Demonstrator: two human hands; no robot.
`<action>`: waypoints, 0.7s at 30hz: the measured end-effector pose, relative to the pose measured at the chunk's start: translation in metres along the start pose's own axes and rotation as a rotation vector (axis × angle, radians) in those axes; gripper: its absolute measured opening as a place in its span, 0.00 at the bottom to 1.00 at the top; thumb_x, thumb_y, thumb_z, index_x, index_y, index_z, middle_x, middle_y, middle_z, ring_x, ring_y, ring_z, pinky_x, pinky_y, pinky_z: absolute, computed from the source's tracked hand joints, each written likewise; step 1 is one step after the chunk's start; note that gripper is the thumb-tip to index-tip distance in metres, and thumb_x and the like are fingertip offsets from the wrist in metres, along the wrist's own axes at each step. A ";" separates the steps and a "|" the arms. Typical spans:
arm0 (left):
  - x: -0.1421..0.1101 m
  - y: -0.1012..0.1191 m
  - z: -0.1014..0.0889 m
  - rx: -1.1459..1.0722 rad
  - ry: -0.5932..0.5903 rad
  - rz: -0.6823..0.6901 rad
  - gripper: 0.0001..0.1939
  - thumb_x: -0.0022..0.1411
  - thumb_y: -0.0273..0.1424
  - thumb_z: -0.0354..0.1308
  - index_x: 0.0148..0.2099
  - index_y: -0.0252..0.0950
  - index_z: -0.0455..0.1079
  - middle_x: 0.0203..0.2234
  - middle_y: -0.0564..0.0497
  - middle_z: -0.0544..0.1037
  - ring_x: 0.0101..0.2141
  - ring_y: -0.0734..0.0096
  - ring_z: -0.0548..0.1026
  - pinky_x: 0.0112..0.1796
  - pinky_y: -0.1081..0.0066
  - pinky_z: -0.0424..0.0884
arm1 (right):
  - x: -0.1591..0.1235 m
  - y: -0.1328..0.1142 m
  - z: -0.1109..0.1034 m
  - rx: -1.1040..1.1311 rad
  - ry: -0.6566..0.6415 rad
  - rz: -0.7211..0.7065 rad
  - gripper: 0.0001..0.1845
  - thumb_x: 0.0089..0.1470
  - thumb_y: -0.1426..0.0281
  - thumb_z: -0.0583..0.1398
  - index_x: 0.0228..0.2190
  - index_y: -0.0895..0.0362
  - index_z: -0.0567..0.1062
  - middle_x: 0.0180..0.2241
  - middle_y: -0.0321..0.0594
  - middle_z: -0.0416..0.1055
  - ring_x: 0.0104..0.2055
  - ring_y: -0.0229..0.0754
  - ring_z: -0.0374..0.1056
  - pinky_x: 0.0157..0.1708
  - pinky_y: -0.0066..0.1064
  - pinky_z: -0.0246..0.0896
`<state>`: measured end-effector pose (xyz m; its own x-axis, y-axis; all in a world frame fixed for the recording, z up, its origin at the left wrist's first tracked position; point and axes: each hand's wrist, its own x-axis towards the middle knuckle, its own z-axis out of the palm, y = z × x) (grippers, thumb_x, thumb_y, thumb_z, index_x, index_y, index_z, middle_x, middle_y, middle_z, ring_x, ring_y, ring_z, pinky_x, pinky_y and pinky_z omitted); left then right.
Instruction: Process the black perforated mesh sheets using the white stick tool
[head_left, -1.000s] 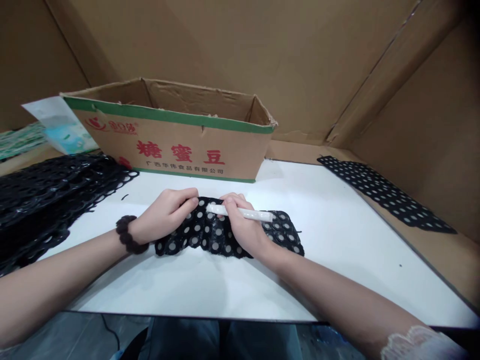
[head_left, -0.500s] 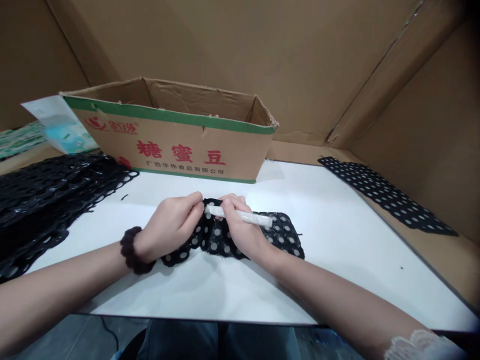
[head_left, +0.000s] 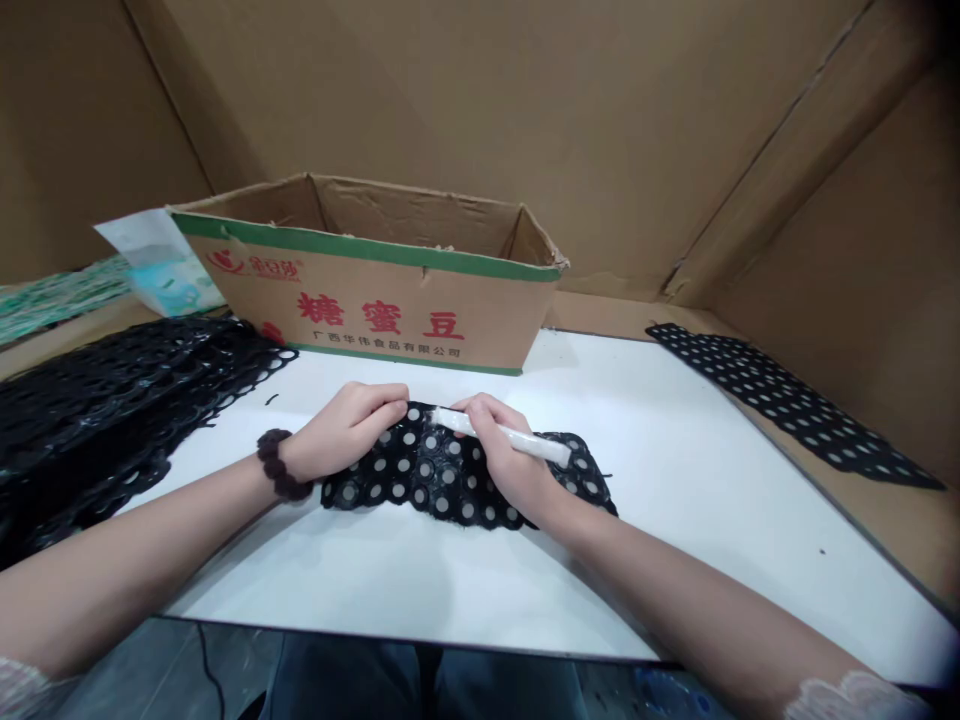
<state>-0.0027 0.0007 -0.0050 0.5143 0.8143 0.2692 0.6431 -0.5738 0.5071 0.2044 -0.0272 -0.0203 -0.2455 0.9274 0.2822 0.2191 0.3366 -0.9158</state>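
Note:
A black perforated strip (head_left: 446, 478) with rows of round pale spots and scalloped edges lies across the white table, partly under my hands. My left hand (head_left: 358, 425) pinches its far edge left of the middle, thumb against fingers. My right hand (head_left: 510, 455) is closed around a slim white stick-shaped tool (head_left: 551, 449), apparently wrapped in clear film. The tool's left end rests at or just above the strip's far edge; contact cannot be made out. My right fingertips are by that same edge and hide part of the strip.
An open cardboard box (head_left: 390, 290) stands behind my hands. Glossy black perforated sheets (head_left: 97, 420) are heaped at the left. A blue-white plastic packet (head_left: 169, 275) leans by the box. Another spotted black strip (head_left: 787, 400) lies along the table's right edge. Cardboard walls (head_left: 487, 90) enclose the table.
The strip was creased and bunched beside my left hand; now it lies flatter and more spread out. My hands have moved slightly apart. The whole view has shifted a little.

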 end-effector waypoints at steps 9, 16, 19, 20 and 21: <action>-0.001 -0.005 0.000 0.015 -0.056 0.024 0.15 0.65 0.33 0.41 0.26 0.36 0.57 0.18 0.58 0.61 0.22 0.76 0.61 0.28 0.74 0.56 | 0.001 0.005 0.001 -0.163 -0.047 -0.091 0.15 0.62 0.63 0.48 0.31 0.55 0.69 0.33 0.37 0.68 0.38 0.40 0.64 0.39 0.33 0.57; -0.001 -0.002 -0.002 0.030 -0.059 0.037 0.16 0.65 0.33 0.40 0.25 0.36 0.56 0.19 0.57 0.63 0.23 0.76 0.63 0.28 0.75 0.58 | -0.001 0.003 -0.001 -0.174 -0.054 -0.101 0.14 0.62 0.64 0.48 0.30 0.55 0.69 0.32 0.37 0.68 0.37 0.39 0.64 0.39 0.32 0.57; -0.001 -0.002 -0.002 0.062 -0.058 0.059 0.16 0.65 0.32 0.39 0.25 0.36 0.55 0.18 0.57 0.62 0.22 0.76 0.62 0.27 0.75 0.58 | 0.000 0.006 0.000 -0.203 -0.053 -0.118 0.14 0.62 0.65 0.48 0.29 0.55 0.68 0.30 0.36 0.67 0.36 0.39 0.63 0.38 0.31 0.57; -0.001 -0.003 -0.002 0.077 -0.058 0.070 0.15 0.65 0.32 0.40 0.25 0.36 0.56 0.18 0.57 0.62 0.21 0.76 0.62 0.27 0.75 0.58 | 0.000 0.007 0.000 -0.216 -0.053 -0.129 0.14 0.62 0.65 0.48 0.28 0.55 0.68 0.30 0.36 0.66 0.35 0.39 0.63 0.38 0.31 0.56; -0.001 -0.005 -0.002 0.095 -0.057 0.081 0.15 0.65 0.32 0.40 0.25 0.36 0.56 0.17 0.57 0.62 0.21 0.76 0.62 0.27 0.75 0.57 | 0.001 0.008 0.000 -0.228 -0.056 -0.144 0.14 0.62 0.65 0.48 0.28 0.54 0.67 0.29 0.35 0.66 0.35 0.38 0.63 0.38 0.31 0.56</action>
<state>-0.0072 0.0024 -0.0064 0.5964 0.7603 0.2573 0.6479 -0.6452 0.4049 0.2059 -0.0239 -0.0274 -0.3403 0.8590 0.3826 0.3835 0.4982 -0.7776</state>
